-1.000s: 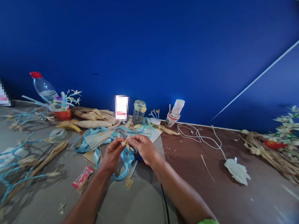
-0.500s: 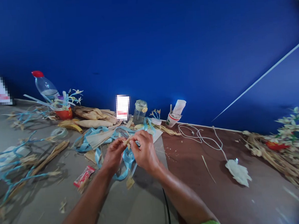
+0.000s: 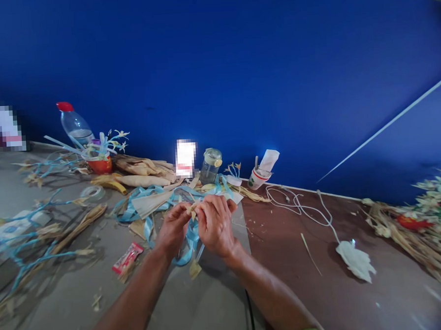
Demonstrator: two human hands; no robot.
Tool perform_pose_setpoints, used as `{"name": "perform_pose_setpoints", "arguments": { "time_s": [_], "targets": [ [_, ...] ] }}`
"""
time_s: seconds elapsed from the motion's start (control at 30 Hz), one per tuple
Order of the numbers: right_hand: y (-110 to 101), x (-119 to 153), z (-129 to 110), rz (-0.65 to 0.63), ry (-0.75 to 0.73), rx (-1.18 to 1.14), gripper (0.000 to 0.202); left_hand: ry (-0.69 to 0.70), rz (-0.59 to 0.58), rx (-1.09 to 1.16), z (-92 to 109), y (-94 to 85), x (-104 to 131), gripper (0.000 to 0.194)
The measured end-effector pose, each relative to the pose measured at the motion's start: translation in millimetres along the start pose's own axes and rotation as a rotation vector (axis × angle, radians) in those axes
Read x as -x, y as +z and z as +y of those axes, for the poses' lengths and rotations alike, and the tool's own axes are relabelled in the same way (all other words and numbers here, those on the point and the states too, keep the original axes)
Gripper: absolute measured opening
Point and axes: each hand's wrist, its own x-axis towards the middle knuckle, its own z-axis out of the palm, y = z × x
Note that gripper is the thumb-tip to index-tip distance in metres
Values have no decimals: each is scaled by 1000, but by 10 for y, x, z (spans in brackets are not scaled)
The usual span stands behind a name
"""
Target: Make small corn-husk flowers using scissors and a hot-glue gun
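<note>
My left hand pinches a small strip of pale dried husk between thumb and fingertips. On the other side of that strip, my right hand has its thumb and fingers closed, knuckles upward. Both hands nearly touch, so part of the husk is hidden by the fingers. Loops of light blue ribbon lie behind and below the hands. Under my right wrist a yellowish husk tip shows at the end of a thin pale-blue stem.
Dried husks, a red-capped bottle, a lidded jar and a white cup stand or lie along the blue wall. Blue-stemmed husk flowers spread at left. A red wrapper lies near my left forearm; a white cable curls at right.
The whole view has shifted slightly, so things appear a little further right. My right fingers have turned and moved a bit around the husk strip; both hands stay close together.
</note>
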Motion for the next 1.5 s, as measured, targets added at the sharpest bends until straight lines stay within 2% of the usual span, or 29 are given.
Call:
{"name": "perform_pose_setpoints", "arguments": {
  "time_s": [0.13, 0.27, 0.4, 0.53, 0.63, 0.7, 0.8, 0.97, 1.1, 1.3, 1.43, 1.5],
  "targets": [
    [57, 26, -15, 77, 67, -142, 18, -38, -1, 89, 19, 47, 16, 18],
    [96, 83, 17, 192, -94, -30, 11, -61, 21, 157, 20, 81, 36, 18],
    [107, 122, 60, 222, -207, 35, 9, -82, 14, 179, 5, 104, 46, 17],
    [-31, 56, 33, 283, -215, 37, 9, -85, 84, 208, -10, -17, -32, 15],
    [-183, -50, 48, 295, -102, 4, 13, -57, 186, 289, 9, -168, -117, 17],
    [-234, -106, 88, 290, -4, -50, 17, -50, 168, 308, 37, -222, -145, 15],
    [-198, -131, 132, 145, 85, -146, 24, -85, 136, 310, 77, -203, -133, 11],
    [-33, -100, 85, -73, 244, -288, 7, -70, 196, 334, 108, -142, -101, 13],
    [72, -73, 72, -198, 310, -426, 13, -74, 177, 330, 113, -161, -105, 12],
    [194, -9, 89, -182, 281, -537, 26, -80, 141, 310, 83, -149, -87, 13],
    [171, -19, 63, -165, 316, -588, 24, -65, 128, 246, 60, -121, -64, 14],
    [140, -35, 51, -113, 326, -601, 23, -66, 117, 224, 51, -111, -55, 15]
  ]
}}
